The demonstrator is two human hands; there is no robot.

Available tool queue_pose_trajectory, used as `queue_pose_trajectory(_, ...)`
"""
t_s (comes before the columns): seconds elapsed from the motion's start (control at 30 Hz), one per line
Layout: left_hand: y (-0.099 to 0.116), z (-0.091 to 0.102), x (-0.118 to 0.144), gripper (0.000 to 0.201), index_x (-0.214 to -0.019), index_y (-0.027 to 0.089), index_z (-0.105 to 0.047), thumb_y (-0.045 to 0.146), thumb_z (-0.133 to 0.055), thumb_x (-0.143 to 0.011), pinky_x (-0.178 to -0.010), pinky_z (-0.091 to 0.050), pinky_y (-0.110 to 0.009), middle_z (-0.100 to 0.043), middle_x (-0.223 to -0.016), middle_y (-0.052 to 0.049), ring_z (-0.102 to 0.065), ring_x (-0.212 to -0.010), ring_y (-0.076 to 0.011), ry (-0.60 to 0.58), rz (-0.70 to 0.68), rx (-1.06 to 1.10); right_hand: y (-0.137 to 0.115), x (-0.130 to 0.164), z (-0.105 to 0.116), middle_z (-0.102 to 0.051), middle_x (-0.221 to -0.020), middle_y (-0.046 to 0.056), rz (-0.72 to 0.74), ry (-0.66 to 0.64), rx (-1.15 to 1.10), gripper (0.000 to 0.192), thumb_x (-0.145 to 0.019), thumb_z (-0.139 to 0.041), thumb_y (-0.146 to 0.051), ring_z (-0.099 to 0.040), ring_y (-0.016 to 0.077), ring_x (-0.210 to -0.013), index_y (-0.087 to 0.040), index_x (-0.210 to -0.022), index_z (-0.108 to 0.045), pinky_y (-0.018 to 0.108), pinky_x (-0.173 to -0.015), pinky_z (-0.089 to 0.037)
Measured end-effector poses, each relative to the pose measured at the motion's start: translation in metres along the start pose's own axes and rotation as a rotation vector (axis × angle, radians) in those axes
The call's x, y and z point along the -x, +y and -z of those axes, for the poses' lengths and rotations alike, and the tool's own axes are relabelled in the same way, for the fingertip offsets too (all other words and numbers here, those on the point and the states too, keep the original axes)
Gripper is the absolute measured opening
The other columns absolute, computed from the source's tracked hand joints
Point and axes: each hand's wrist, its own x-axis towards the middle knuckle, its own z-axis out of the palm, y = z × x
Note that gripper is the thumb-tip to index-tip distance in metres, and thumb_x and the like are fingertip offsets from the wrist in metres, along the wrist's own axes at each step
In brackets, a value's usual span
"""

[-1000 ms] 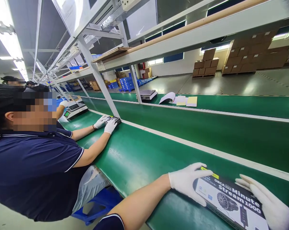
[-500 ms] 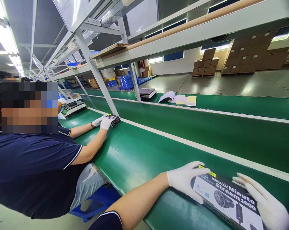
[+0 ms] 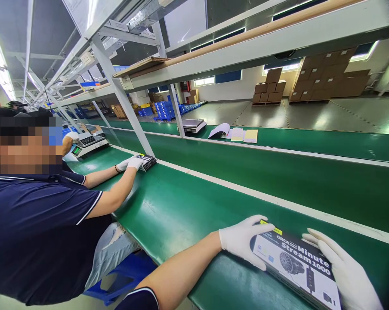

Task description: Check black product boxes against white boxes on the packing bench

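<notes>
A black and white product box [image 3: 294,269] printed "ORCA Minute Stream 1000" lies on the green bench at the lower right, its printed face up. My left hand [image 3: 244,241], in a white glove, wraps round its left end, thumb and fingers on opposite edges near a yellow sticker [image 3: 271,227]. At the right end, my white-gloved right hand [image 3: 346,267] curves along the box's side, fingers over the far edge. The box sits gripped between both hands; its underside is hidden.
To my left a co-worker's gloved hands [image 3: 131,163] hold a similar box [image 3: 146,162]. A weighing scale [image 3: 90,143] stands beyond. A sloping white post [image 3: 123,94] rises from the bench's divider strip [image 3: 233,185]. Papers [image 3: 236,134] and another scale [image 3: 192,125] lie across the belt.
The whole view has shifted slightly, so the scene sits further left. My hands keep their hold at both ends of the box, and the co-worker's hands stay on theirs.
</notes>
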Motion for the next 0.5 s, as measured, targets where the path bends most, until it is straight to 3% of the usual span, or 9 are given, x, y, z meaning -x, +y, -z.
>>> queue_pose_trajectory(0.13, -0.0024, -0.0003, -0.0002, 0.123, -0.157, 0.026, -0.030, 0.060, -0.087, -0.054, -0.121, -0.021, -0.039, -0.015, -0.159, -0.009, -0.019, -0.148, -0.0302, -0.015, 0.013, -0.001, 0.0023, -0.0023, 0.0000, -0.065, -0.121, 0.002, 0.025, -0.008, 0.014, 0.064, -0.082, -0.054, -0.073, -0.060, 0.0267, -0.113, -0.028, -0.127, -0.061, 0.035, -0.098, -0.049)
queue_pose_trajectory(0.4, -0.0002, 0.0017, -0.0008, 0.122, -0.157, 0.025, -0.028, 0.061, -0.086, -0.056, -0.121, -0.022, -0.040, -0.016, -0.159, -0.010, -0.021, -0.147, -0.0306, -0.023, -0.003, -0.003, 0.0066, -0.0018, 0.0030, -0.065, -0.123, -0.001, 0.052, -0.013, 0.061, 0.064, -0.084, -0.051, -0.077, -0.061, 0.0224, -0.111, -0.031, -0.127, -0.060, 0.024, -0.070, -0.053)
queue_pose_trajectory(0.5, 0.0016, 0.0027, -0.0005, 0.123, -0.157, 0.026, -0.028, 0.060, -0.086, -0.055, -0.121, -0.023, -0.041, -0.015, -0.159, -0.010, -0.019, -0.148, -0.0307, -0.025, 0.011, -0.002, 0.0039, 0.0003, 0.0015, -0.065, -0.123, 0.001, 0.047, -0.013, 0.032, 0.064, -0.086, -0.051, -0.075, -0.062, 0.0228, -0.110, -0.029, -0.128, -0.060, 0.023, -0.070, -0.054)
